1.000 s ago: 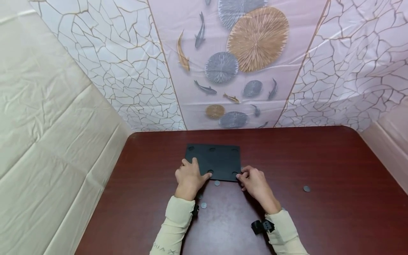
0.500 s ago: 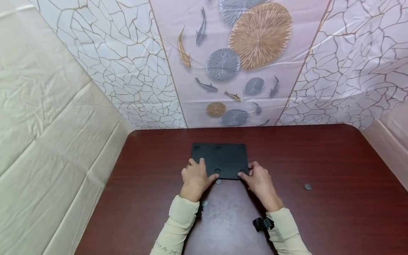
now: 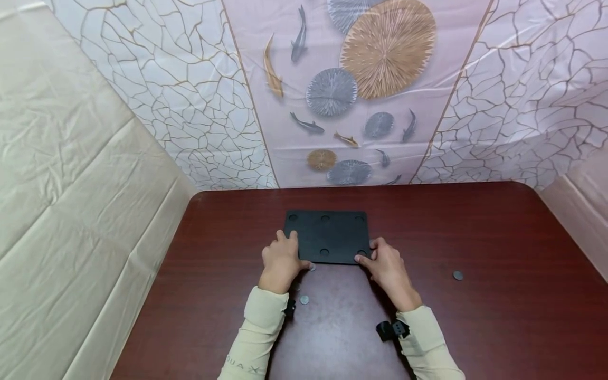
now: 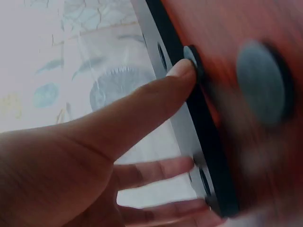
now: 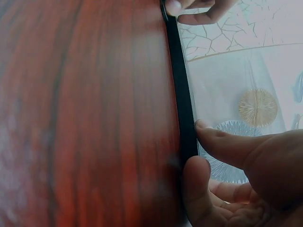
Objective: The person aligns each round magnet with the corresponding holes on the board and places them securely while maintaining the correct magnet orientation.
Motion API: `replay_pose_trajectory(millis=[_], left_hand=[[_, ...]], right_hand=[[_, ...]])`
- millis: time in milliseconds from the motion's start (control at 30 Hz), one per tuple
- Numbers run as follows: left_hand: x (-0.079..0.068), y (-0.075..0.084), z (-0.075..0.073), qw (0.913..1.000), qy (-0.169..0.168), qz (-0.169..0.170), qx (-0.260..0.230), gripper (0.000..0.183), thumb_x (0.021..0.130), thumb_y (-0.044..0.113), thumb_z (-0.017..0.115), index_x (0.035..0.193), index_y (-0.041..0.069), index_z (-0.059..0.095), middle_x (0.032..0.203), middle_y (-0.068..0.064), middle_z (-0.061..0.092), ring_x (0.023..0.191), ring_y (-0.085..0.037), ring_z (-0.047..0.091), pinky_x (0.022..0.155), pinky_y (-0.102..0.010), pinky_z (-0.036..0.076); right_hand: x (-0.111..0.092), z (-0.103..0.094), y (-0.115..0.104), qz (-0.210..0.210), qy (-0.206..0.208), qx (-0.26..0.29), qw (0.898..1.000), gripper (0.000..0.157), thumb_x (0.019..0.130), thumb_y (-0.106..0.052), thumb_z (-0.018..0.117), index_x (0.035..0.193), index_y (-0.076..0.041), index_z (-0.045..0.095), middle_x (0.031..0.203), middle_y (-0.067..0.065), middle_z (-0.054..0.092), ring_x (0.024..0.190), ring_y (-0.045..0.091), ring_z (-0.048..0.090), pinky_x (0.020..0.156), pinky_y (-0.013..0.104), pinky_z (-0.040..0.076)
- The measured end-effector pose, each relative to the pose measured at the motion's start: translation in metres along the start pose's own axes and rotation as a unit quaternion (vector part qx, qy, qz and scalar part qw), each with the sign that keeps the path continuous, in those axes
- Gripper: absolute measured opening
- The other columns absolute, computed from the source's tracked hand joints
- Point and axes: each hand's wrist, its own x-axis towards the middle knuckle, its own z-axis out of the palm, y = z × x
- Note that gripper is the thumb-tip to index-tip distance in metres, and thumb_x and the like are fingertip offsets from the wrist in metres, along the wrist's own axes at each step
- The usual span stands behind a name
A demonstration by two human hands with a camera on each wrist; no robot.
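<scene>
A flat black rectangular board [image 3: 332,235] with round recesses near its edges lies on the table. At its left side is my left hand [image 3: 279,264], its fingers extended along the board. The left thumb reaches past the near edge and touches a small grey coin-like disc [image 4: 190,53], which stands out against that edge in the left wrist view. My right hand [image 3: 388,268] grips the near right corner of the board, thumb on top and index finger [image 5: 196,175] bent against the edge. Another grey disc [image 3: 304,300] lies on the table near the left wrist.
A third grey disc [image 3: 458,275] lies off to the right on the reddish-brown table [image 3: 513,311]. Patterned cloth [image 3: 228,105] hangs behind the table's far edge, and a cream cloth [image 3: 85,211] stands along the left.
The board slid a little right, then stopped. My left hand then shifted left, its thumb coming off the board onto the disc, which moved left too. The right hand's thumb settled on the corner.
</scene>
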Motion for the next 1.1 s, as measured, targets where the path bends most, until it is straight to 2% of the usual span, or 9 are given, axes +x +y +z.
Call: replay_pose_trajectory(millis=[267,433,633,733,1000,1100], left_hand=[[0.004,-0.020,-0.004,0.9976,-0.003,0.027,-0.064,0.085,0.075,0.043,0.097,0.146,0.014,0.058,0.130,-0.017,0.058,0.099,-0.036,0.069,0.080,-0.056,0.057],[0.008,-0.033,-0.006,0.9942,-0.011,0.010,-0.106,0.091,0.074,0.038,0.099,0.150,0.016,0.055,0.138,-0.015,0.062,0.112,-0.038,0.067,0.087,-0.059,0.055],[0.012,-0.046,-0.005,0.9902,-0.036,-0.020,-0.133,0.088,0.073,0.040,0.099,0.143,0.010,0.056,0.122,-0.019,0.071,0.100,-0.039,0.070,0.088,-0.057,0.055],[0.014,-0.053,-0.005,0.9879,-0.048,-0.018,-0.147,0.081,0.074,0.038,0.099,0.140,0.009,0.060,0.120,-0.018,0.071,0.098,-0.037,0.069,0.089,-0.056,0.056],[0.017,-0.067,-0.009,0.9794,-0.069,-0.003,-0.190,0.072,0.079,0.024,0.096,0.142,0.011,0.064,0.112,-0.011,0.072,0.094,-0.031,0.066,0.091,-0.052,0.055],[0.017,-0.070,-0.009,0.9762,-0.081,-0.001,-0.201,0.069,0.080,0.019,0.095,0.141,0.011,0.064,0.104,-0.009,0.073,0.089,-0.027,0.066,0.090,-0.050,0.056]], right_hand=[[-0.002,-0.001,0.002,0.005,-0.005,0.005,1.000,0.052,0.100,-0.021,0.077,0.136,0.007,0.051,0.095,0.012,0.058,0.056,0.017,0.064,0.060,0.034,0.053],[0.000,-0.002,0.000,0.003,-0.007,0.009,1.000,0.052,0.100,-0.022,0.076,0.136,0.006,0.051,0.095,0.012,0.059,0.057,0.017,0.063,0.060,0.034,0.052],[0.000,-0.001,-0.001,0.015,-0.009,0.010,1.000,0.052,0.100,-0.022,0.076,0.136,0.005,0.051,0.096,0.012,0.059,0.057,0.017,0.063,0.060,0.034,0.051],[0.000,-0.001,-0.001,0.018,-0.008,0.011,1.000,0.051,0.100,-0.021,0.077,0.136,0.005,0.051,0.096,0.012,0.058,0.057,0.018,0.063,0.059,0.033,0.051],[0.002,0.000,-0.001,0.012,-0.006,0.011,1.000,0.052,0.100,-0.022,0.076,0.138,0.005,0.051,0.096,0.012,0.058,0.058,0.017,0.063,0.058,0.033,0.051],[0.001,0.000,-0.001,0.014,-0.007,0.009,1.000,0.051,0.100,-0.022,0.076,0.137,0.005,0.051,0.096,0.012,0.058,0.057,0.017,0.063,0.058,0.033,0.051]])
